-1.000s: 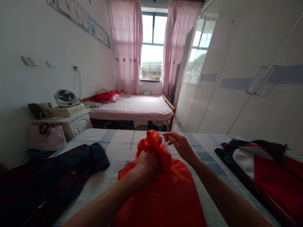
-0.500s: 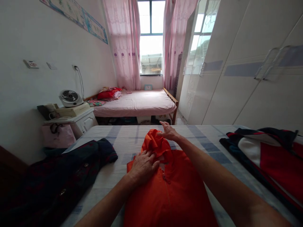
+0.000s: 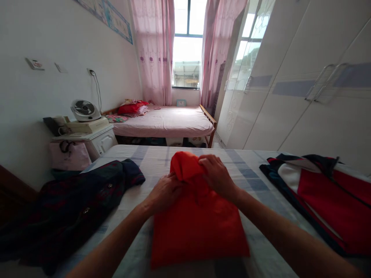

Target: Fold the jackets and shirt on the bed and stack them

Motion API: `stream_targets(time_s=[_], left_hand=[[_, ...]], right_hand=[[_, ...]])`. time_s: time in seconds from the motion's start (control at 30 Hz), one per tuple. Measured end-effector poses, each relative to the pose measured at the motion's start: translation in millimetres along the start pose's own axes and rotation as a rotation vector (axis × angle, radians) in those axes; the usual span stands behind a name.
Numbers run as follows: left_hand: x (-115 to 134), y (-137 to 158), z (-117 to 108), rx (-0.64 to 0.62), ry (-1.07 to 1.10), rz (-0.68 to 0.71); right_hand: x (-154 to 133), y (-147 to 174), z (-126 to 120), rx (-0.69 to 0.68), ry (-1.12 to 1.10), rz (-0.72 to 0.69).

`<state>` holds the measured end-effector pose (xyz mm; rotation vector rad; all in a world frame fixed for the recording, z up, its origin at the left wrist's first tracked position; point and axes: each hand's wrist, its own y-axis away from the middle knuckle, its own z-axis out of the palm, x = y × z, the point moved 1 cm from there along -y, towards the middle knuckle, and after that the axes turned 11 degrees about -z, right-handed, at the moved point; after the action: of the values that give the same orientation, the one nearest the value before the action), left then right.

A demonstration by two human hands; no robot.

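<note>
An orange hooded jacket (image 3: 199,227), folded into a compact block, lies on the striped bedsheet in front of me. Its hood (image 3: 185,164) is bunched up at the far end. My left hand (image 3: 166,191) grips the left side of the hood, its fingertips partly hidden under the fabric. On the other side, my right hand (image 3: 218,175) has its fingers curled over the hood's right edge. Both hands are closed on the cloth.
A dark plaid garment (image 3: 87,204) lies to the left on the bed (image 3: 153,156). Folded red, white and navy clothing (image 3: 321,193) sits at the right. Beyond stand a pink-covered bed (image 3: 174,119), a fan (image 3: 84,110) on a cabinet, and a white wardrobe (image 3: 290,116).
My right hand has come down from above and taken hold of the hood. My left hand has shifted from lying flat to gripping its side. The jacket's lower edge now shows.
</note>
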<state>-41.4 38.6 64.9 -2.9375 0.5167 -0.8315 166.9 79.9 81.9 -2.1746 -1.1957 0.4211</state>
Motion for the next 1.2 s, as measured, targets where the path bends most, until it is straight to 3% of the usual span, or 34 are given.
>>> stream_targets(time_s=[0.1,0.17,0.23,0.3,0.37,0.43,0.53,0.6,0.77,0.93,1.07,1.13,1.2], left_hand=[[-9.9,30.5,-14.7,0.256,0.189,-0.142],[-9.7,45.2,-21.9,0.480,0.159,-0.222],[0.8,49.1,-27.2,0.587,0.069,-0.137],[17.0,42.4,-29.7,0.560,-0.035,0.023],[31.4,30.1,-27.5,0.456,-0.156,0.134],[38.1,19.5,-17.9,0.325,-0.271,0.142],[33.2,17.2,9.5,0.184,-0.376,0.036],[25.2,24.1,30.1,0.141,-0.399,-0.053],[11.6,39.9,58.3,0.080,-0.380,-0.197],[10.4,37.9,60.0,0.055,-0.347,-0.224],[10.4,39.5,54.3,0.063,-0.281,-0.225],[9.5,42.4,49.7,0.056,-0.215,-0.228],[8.4,45.8,45.7,0.068,-0.167,-0.241]], right_hand=[[-36.1,39.4,-2.0,-0.150,0.064,-0.170],[-48.5,56.9,1.7,-0.230,0.061,-0.208],[-51.8,63.4,1.4,-0.273,0.039,-0.194],[-50.8,59.4,-6.5,-0.289,-0.015,-0.179],[-50.0,48.2,-20.9,-0.284,-0.086,-0.163],[-51.2,34.6,-36.0,-0.205,-0.108,-0.101],[-53.6,23.1,-41.2,-0.032,-0.018,0.050],[-51.8,27.0,-25.6,-0.066,0.018,0.120],[-36.8,60.3,35.7,-0.395,-0.103,0.332],[-32.1,66.4,45.6,-0.380,-0.168,0.385],[-26.3,64.9,25.2,-0.207,-0.273,0.430],[-18.1,72.4,8.8,-0.005,-0.219,0.576],[-9.2,86.2,-7.5,0.166,-0.182,0.825]])
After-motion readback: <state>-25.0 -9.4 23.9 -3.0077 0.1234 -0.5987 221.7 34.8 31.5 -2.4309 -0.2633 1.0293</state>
